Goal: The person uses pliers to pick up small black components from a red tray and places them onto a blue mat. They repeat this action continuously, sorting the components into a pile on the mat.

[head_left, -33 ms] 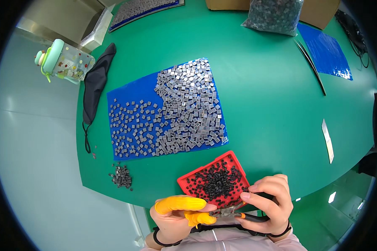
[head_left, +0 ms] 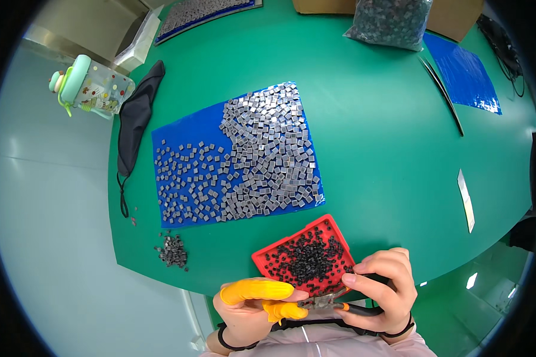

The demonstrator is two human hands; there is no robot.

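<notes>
At the near edge of the table, my right hand is closed around the black-and-orange handles of small pliers, whose jaws point left. My left hand, with yellow finger covers on thumb and forefinger, pinches at the tip of those jaws. Whatever lies between its fingertips is too small to make out. Just beyond both hands sits a red tray holding a heap of small black parts. Further off, a blue sheet carries many small grey square pieces, dense on the right and scattered on the left.
Loose grey pieces lie piled left of the tray. Black tweezers, a pale blade-like strip and another blue sheet are on the right. A bag of pieces stands at the back; a black cloth mask and a bottle are left.
</notes>
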